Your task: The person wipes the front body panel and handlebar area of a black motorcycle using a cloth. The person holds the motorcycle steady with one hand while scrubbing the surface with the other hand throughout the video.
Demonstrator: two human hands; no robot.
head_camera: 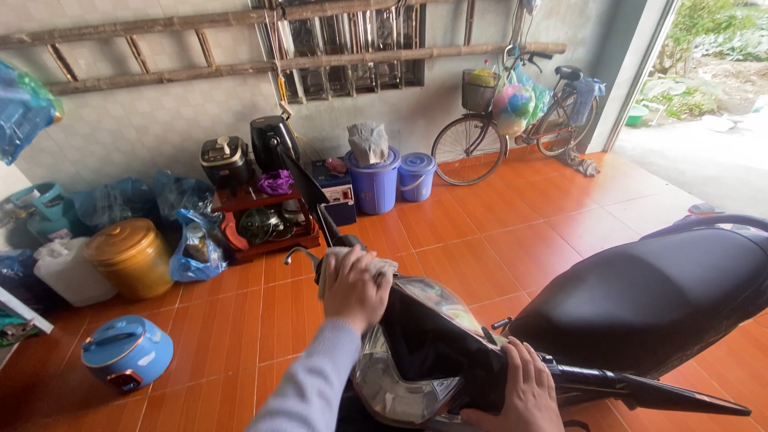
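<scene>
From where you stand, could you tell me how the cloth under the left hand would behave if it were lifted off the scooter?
The cloth is probably floppy: it lies crumpled under the left hand and follows the scooter's front. It looks thin, so likely light. On that glossy panel it may slide easily when pushed.

Two hands, left (356,290) and right (516,388), on one scooter (640,304). One bicycle (520,120) at upper right of the frame. Two blue lidded buckets (376,182), one large, one small (416,176). One wooden ladder (160,48) along the top. One gold pot (132,258), one white jug (68,272), one blue rice cooker (126,352) at lower left.
</scene>
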